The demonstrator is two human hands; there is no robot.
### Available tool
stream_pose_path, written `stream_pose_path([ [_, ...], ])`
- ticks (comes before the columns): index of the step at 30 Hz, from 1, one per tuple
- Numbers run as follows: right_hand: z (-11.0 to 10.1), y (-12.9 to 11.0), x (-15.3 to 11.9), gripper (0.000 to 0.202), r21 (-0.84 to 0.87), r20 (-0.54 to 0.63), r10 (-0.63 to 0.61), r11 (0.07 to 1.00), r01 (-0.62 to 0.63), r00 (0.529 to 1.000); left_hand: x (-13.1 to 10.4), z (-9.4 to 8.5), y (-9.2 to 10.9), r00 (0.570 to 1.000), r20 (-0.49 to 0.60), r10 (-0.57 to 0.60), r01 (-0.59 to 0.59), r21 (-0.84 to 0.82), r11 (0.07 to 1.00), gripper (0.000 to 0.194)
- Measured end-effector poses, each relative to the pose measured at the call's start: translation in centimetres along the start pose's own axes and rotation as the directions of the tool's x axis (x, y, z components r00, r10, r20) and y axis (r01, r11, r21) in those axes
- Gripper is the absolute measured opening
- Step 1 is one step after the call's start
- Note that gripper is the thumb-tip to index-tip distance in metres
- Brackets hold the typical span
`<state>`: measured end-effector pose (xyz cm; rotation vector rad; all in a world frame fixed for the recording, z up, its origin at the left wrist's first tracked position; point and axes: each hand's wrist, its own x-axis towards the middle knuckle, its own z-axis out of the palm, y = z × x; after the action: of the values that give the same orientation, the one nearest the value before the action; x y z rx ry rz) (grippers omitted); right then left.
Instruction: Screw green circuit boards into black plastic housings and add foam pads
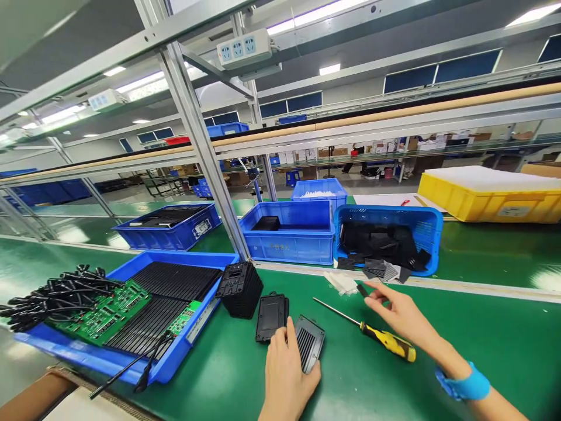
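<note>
My left hand grips the lower end of a dark grey finned casing half, thumb at its right side and fingers along its left. Just left of it lies a black rectangular cover, close to my fingertips. My right hand pinches a small black strip between thumb and fingertips. Beneath that hand lies a screwdriver with a yellow and black handle, its shaft pointing up-left. Thin white pieces are on the bench near the strip. A stack of black covers stands farther left.
A blue tray at left carries finned panels, green circuit boards and bundled black cables. Behind are a blue bin, a blue basket of black pieces, and a yellow crate. A metal post rises behind the tray.
</note>
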<state>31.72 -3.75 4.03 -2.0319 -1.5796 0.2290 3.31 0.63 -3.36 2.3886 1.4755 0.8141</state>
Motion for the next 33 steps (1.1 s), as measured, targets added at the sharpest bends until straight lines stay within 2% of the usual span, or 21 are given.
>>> stream_pose_path([
  [2, 0.9, -2.8, -1.0, 0.062, 0.258, 0.058, -0.067, 0.965, 0.050, 0.996, 0.0, -0.1, -0.2, 0.992, -0.088, -0.085, 0.066, -0.201, 0.977, 0.087],
  [3, 1.2, -4.1, -1.5, 0.063, 0.424, 0.097, -0.089, 0.905, 0.039, 0.991, 0.1, -0.3, -0.3, 0.984, -0.106, -0.143, 0.100, -0.338, 0.936, 0.088],
  [4, 1.4, -5.3, -1.9, 0.062, 0.582, 0.138, -0.102, 0.813, 0.003, 0.985, 0.1, -0.4, -0.4, 0.974, -0.094, -0.205, 0.133, -0.492, 0.860, 0.088],
  [6, 1.9, -7.5, -2.5, 0.051, 0.794, 0.206, -0.098, 0.598, -0.108, 0.974, 0.2, -0.7, -0.4, 0.954, 0.026, -0.298, 0.209, -0.770, 0.603, 0.079],
  [8, 2.7, -9.2, -2.8, 0.038, 0.863, 0.243, -0.078, 0.472, -0.179, 0.967, 0.2, -0.9, -0.1, 0.930, 0.210, -0.303, 0.302, -0.904, 0.302, 0.067],
  [9, 3.2, -9.8, -2.9, 0.038, 0.880, 0.250, -0.076, 0.435, -0.193, 0.965, 0.1, -0.9, 0.1, 0.916, 0.286, -0.282, 0.345, -0.920, 0.187, 0.064],
  [11, 4.4, -10.7, -3.1, 0.041, 0.894, 0.234, -0.086, 0.411, -0.180, 0.968, -0.2, -0.6, 0.7, 0.898, 0.350, -0.267, 0.376, -0.925, 0.053, 0.061],
  [13, 5.6, -11.1, -3.0, 0.046, 0.879, 0.159, -0.083, 0.465, -0.102, 0.984, -0.5, -0.1, 1.4, 0.882, 0.350, -0.314, 0.361, -0.932, -0.027, 0.058],
  [15, 6.4, -11.1, -2.9, 0.046, 0.836, 0.073, -0.081, 0.549, -0.017, 0.994, -0.9, 0.7, 1.8, 0.874, 0.332, -0.355, 0.332, -0.941, -0.063, 0.058],
  [18, 7.6, -10.8, -2.3, 0.033, 0.777, 0.013, -0.087, 0.629, 0.045, 0.996, -1.3, 1.8, 2.1, 0.870, 0.294, -0.397, 0.323, -0.946, 0.008, 0.061],
  [20, 8.5, -10.4, -1.9, 0.029, 0.755, -0.009, -0.070, 0.653, 0.052, 0.998, -1.6, 2.5, 2.2, 0.840, 0.286, -0.461, 0.350, -0.935, 0.058, 0.063],
  [23, 10.0, -9.7, -1.7, 0.029, 0.730, -0.034, -0.044, 0.681, 0.055, 0.998, -1.8, 3.1, 2.3, 0.791, 0.306, -0.529, 0.387, -0.921, 0.047, 0.067],
  [25, 10.3, -9.3, -2.1, 0.031, 0.724, -0.041, -0.055, 0.687, 0.067, 0.998, -1.8, 3.3, 2.3, 0.790, 0.303, -0.533, 0.380, -0.924, 0.037, 0.065],
  [27, 9.5, -9.2, -2.7, 0.034, 0.693, -0.030, -0.132, 0.712, 0.116, 0.991, -1.8, 3.1, 2.2, 0.804, 0.296, -0.516, 0.357, -0.934, 0.021, 0.062],
  [29, 7.7, -9.3, -3.3, 0.043, 0.588, 0.076, -0.317, 0.780, 0.214, 0.945, -1.7, 2.7, 2.0, 0.817, 0.312, -0.485, 0.346, -0.938, -0.020, 0.063],
  [31, 5.5, -9.6, -3.8, 0.057, 0.431, 0.299, -0.493, 0.834, 0.345, 0.817, -1.5, 2.1, 1.8, 0.829, 0.354, -0.433, 0.355, -0.931, -0.081, 0.067],
  [32, 4.6, -9.8, -3.9, 0.062, 0.361, 0.403, -0.527, 0.843, 0.399, 0.748, -1.5, 1.9, 1.8, 0.836, 0.371, -0.404, 0.359, -0.927, -0.108, 0.069],
  [33, 3.8, -10.0, -4.0, 0.064, 0.309, 0.472, -0.526, 0.850, 0.426, 0.707, -1.5, 1.6, 1.8, 0.842, 0.378, -0.384, 0.356, -0.925, -0.130, 0.069],
])
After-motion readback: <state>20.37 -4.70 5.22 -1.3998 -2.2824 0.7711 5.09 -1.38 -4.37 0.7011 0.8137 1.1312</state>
